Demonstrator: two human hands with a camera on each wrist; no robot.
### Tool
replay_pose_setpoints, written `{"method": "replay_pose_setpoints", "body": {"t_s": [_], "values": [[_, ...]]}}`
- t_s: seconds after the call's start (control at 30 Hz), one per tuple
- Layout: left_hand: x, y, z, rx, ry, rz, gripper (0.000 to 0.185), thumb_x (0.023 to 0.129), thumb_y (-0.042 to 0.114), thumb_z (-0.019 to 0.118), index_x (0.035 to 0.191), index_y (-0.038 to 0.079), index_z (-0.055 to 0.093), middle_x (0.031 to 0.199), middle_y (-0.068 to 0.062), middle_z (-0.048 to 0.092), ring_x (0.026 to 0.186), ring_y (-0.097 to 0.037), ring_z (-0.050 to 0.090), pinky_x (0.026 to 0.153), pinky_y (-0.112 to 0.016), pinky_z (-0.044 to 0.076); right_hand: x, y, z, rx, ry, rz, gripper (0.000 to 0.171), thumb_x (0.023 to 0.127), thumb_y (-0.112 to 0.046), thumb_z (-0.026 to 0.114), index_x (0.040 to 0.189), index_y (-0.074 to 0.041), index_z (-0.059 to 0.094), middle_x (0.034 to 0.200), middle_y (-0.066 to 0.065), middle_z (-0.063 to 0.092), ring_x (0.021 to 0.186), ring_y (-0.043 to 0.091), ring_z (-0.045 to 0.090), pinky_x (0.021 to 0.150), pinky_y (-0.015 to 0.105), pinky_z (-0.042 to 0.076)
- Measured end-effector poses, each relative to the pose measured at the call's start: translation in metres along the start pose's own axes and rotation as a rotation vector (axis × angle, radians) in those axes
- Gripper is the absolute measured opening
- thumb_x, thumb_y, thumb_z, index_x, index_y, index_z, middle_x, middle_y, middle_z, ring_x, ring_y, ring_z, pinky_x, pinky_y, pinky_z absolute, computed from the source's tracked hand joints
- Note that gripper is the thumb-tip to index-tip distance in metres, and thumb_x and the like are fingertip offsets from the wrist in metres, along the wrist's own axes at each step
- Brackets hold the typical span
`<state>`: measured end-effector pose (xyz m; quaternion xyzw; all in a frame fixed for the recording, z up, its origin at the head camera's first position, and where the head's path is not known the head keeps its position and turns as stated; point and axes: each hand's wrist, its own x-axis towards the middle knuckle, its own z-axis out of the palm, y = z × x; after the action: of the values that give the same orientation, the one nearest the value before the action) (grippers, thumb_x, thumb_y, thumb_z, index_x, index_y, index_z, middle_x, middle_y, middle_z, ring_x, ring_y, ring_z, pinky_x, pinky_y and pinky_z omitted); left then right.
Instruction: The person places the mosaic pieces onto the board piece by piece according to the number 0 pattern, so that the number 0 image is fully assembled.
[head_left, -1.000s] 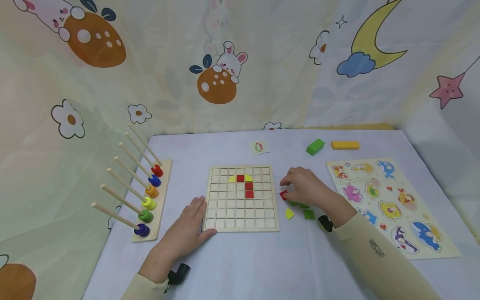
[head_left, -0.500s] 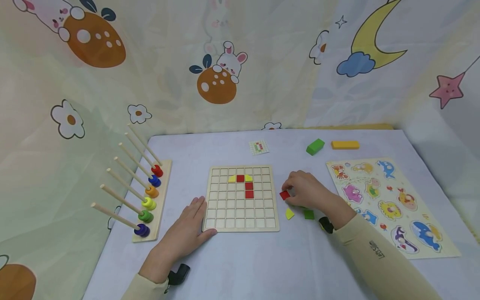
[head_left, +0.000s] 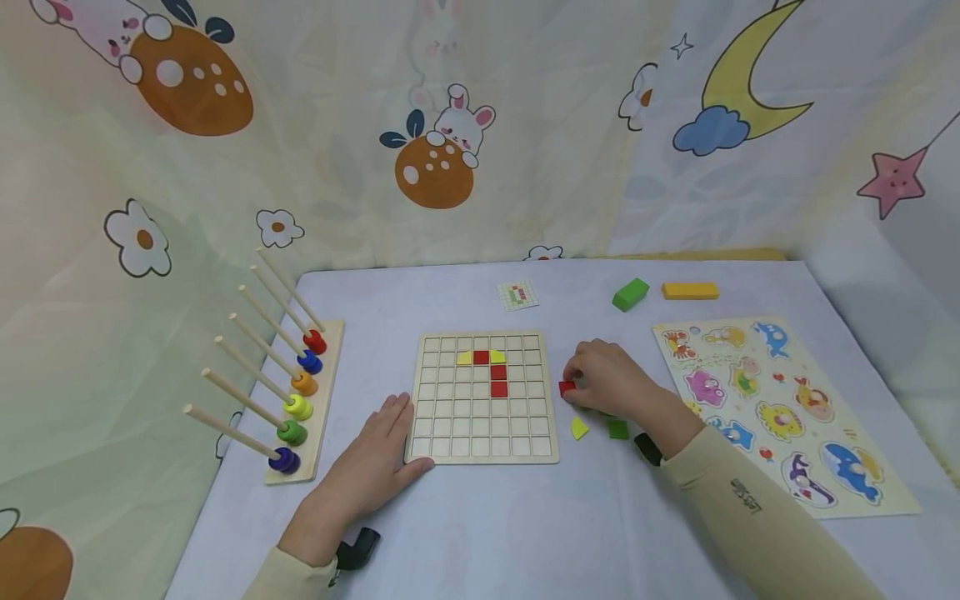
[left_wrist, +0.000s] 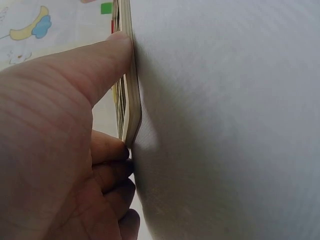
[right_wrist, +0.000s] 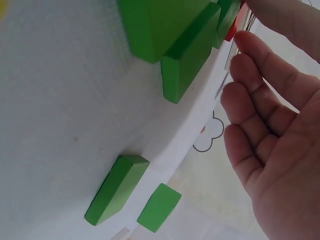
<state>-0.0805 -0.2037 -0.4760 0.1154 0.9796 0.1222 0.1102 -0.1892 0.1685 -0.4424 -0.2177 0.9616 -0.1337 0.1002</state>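
Observation:
My left hand [head_left: 371, 462] lies beside the near left corner of a wooden grid board [head_left: 450, 429], fingers extended along its side and thumb against its front edge. In the left wrist view the thumb [left_wrist: 102, 60] touches that edge. On the board, a yellow corner piece sits at each end of a red square [head_left: 481, 357], with two more red squares below the right one. My right hand [head_left: 611, 379] pinches a red square tile [head_left: 567, 388] right of the board. Beneath and near it lie several green tiles [head_left: 618, 429] and a yellow piece [head_left: 579, 427].
Left stands a peg rack [head_left: 330, 375] with colored rings and tall pegs. A small pattern card [head_left: 517, 294] lies behind the board. Green [head_left: 631, 294] and yellow [head_left: 690, 291] blocks lie at the back right. An animal puzzle board [head_left: 787, 383] is under the right forearm's far side.
The right hand's fingers have come down and closed on the red tile, which has turned slightly. My left hand and the grid board have stayed put.

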Motion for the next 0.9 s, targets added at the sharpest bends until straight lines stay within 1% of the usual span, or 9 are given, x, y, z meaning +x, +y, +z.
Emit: {"method": "replay_pose_setpoints", "body": {"t_s": [0.17,0.33,0.6,0.9], "values": [[0.0001,0.0003,0.0000,-0.003,0.005,0.002,0.101,0.094,0.058,0.071,0.165,0.003,0.024,0.176,-0.013,0.018,0.165,-0.032,0.014,0.132,-0.053,0.022,0.0004,0.0012,-0.0010,0.001,0.012,0.012,0.021,0.085,-0.030,0.087,0.099,-0.015,0.082,0.094,-0.001,0.068,0.089,0.018,0.056,0.084,0.039,0.049],[0.0001,0.0002,-0.0006,0.004,0.003,0.002,0.101,0.094,0.058,0.070,0.166,0.003,0.024,0.176,-0.013,0.018,0.165,-0.032,0.014,0.132,-0.052,0.022,-0.0002,0.0011,-0.0029,-0.012,-0.029,0.036,0.023,0.085,-0.028,0.087,0.103,-0.016,0.082,0.097,-0.001,0.067,0.092,0.019,0.056,0.086,0.039,0.051],[-0.0004,0.0010,-0.0014,0.001,0.000,-0.002,0.101,0.094,0.058,0.071,0.166,0.004,0.024,0.176,-0.013,0.018,0.165,-0.033,0.014,0.132,-0.053,0.022,0.0005,0.0021,0.0004,-0.022,-0.034,0.013,0.021,0.085,-0.025,0.087,0.102,-0.014,0.083,0.094,-0.002,0.067,0.088,0.017,0.055,0.083,0.037,0.049],[-0.0007,0.0020,-0.0005,-0.004,-0.003,-0.014,0.102,0.093,0.059,0.071,0.166,0.005,0.024,0.177,-0.012,0.017,0.165,-0.032,0.013,0.132,-0.053,0.023,-0.0002,0.0013,0.0009,-0.034,-0.026,0.003,0.021,0.085,-0.026,0.086,0.101,-0.013,0.083,0.091,-0.003,0.066,0.086,0.017,0.054,0.082,0.036,0.047]]}}
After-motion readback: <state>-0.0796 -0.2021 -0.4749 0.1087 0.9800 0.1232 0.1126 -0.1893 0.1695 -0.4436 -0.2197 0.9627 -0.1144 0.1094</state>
